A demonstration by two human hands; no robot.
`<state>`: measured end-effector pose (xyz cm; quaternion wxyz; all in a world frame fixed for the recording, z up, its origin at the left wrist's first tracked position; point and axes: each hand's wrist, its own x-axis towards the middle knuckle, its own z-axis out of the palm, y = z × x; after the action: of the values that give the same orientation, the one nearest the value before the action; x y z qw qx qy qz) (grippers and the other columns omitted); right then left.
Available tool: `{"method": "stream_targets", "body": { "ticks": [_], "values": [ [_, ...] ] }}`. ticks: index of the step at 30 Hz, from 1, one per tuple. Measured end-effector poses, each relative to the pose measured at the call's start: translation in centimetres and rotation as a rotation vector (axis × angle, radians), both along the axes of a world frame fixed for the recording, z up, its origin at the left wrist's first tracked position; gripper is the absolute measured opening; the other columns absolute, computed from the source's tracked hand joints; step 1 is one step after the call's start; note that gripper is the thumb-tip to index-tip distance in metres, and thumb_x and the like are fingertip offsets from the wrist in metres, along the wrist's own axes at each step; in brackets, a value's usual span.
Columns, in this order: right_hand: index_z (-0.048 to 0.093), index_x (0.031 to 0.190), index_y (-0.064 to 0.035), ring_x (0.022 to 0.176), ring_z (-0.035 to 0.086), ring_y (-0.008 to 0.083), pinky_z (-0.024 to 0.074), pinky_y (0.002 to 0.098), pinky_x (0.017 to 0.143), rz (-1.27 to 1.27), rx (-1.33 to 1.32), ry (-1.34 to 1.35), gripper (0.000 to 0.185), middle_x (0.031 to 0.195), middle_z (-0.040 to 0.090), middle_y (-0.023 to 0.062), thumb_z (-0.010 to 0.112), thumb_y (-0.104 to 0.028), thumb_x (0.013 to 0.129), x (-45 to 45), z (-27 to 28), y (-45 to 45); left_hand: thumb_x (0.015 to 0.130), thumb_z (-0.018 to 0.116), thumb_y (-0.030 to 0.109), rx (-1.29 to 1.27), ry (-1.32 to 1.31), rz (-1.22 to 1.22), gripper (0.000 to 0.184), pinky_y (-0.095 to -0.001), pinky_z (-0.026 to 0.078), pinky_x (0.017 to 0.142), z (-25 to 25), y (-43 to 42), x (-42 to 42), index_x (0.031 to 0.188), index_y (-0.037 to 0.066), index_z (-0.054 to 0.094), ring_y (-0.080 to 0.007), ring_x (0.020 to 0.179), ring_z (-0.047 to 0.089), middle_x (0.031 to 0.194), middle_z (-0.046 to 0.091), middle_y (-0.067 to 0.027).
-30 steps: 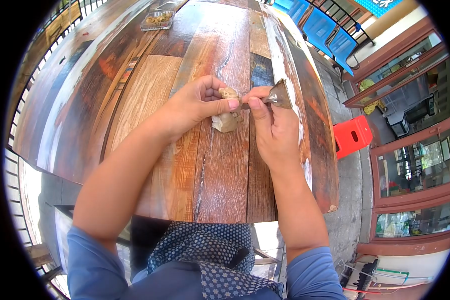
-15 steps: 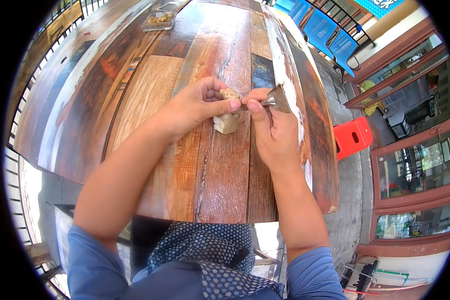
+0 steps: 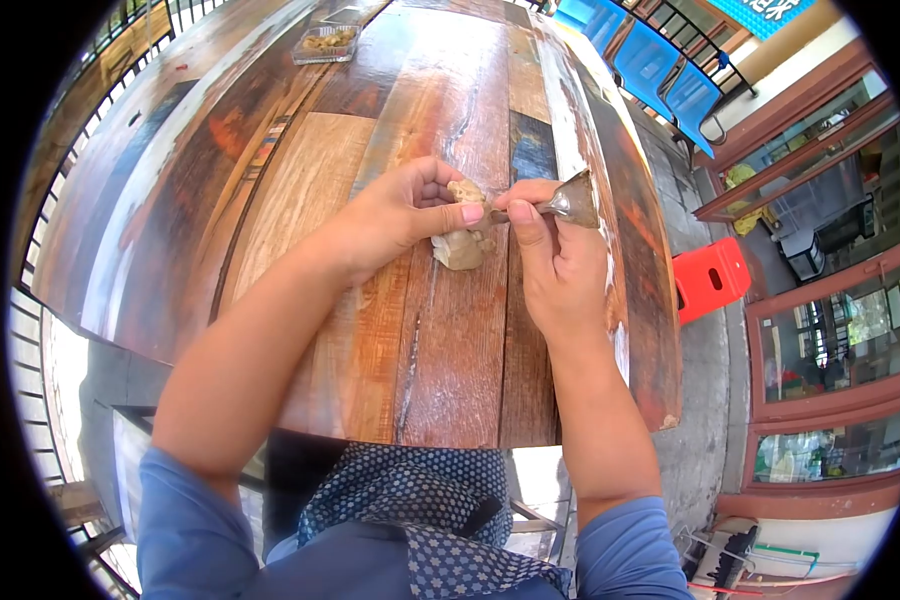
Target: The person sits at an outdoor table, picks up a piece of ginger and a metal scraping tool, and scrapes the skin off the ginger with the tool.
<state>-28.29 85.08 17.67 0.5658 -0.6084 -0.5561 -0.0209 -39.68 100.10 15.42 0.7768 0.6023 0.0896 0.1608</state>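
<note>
left hand [image 3: 395,217] clamps the lump [image 3: 459,252], right hand [image 3: 562,262] pinches the tool [image 3: 576,204], nearer the counter's [image 3: 450,370] front edge; lump's rough, so partway I'd guess; tub [image 3: 318,59] sits toward the far edge

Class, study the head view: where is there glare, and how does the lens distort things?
Head view: pale glare on the far part of the table; slight shine on the tool; fisheye bowing along the table's sides, black picture corners.
</note>
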Motion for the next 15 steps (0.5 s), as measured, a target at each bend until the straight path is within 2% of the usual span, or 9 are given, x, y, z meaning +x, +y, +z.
{"method": "stream_targets", "body": {
  "ticks": [2,4,14,15],
  "values": [
    [0.062,0.097,-0.0019,0.069,0.058,0.0152,0.0481,0.0284,0.065,-0.013,-0.005,0.020,0.016,0.079,0.061,0.0070,0.061,-0.018,0.097,-0.04,0.01,0.00,0.087,0.075,0.019,-0.005,-0.001,-0.010,0.037,-0.0276,0.049,0.082,0.15,-0.05,-0.05,0.112,0.001,0.055,-0.0146,0.093,0.061,0.102,0.064,-0.0067],
    [0.062,0.097,-0.0019,0.069,0.057,0.0150,0.0479,0.0283,0.065,-0.026,-0.011,0.039,0.016,0.079,0.061,0.0068,0.061,-0.018,0.097,0.05,-0.01,-0.04,0.088,0.073,0.017,0.034,0.011,0.000,0.032,-0.0263,0.047,0.085,0.23,-0.12,-0.06,0.111,0.004,0.054,-0.0104,0.094,0.059,0.099,0.063,-0.0027],
    [0.062,0.096,-0.0019,0.068,0.057,0.0160,0.0471,0.0286,0.064,-0.093,-0.012,0.016,0.017,0.080,0.062,0.0071,0.063,-0.019,0.095,0.22,-0.16,-0.17,0.088,0.073,0.015,0.020,-0.008,-0.032,0.031,-0.0258,0.047,0.086,0.18,-0.11,-0.08,0.110,0.004,0.053,-0.0101,0.094,0.059,0.099,0.063,-0.0023],
    [0.062,0.096,-0.0020,0.068,0.057,0.0163,0.0472,0.0287,0.064,-0.094,0.012,0.027,0.017,0.080,0.062,0.0072,0.064,-0.019,0.095,0.17,-0.14,-0.16,0.087,0.073,0.015,0.015,-0.014,-0.031,0.033,-0.0271,0.048,0.085,0.10,-0.07,-0.06,0.111,0.003,0.054,-0.0124,0.094,0.060,0.100,0.063,-0.0045]
  ]
}}
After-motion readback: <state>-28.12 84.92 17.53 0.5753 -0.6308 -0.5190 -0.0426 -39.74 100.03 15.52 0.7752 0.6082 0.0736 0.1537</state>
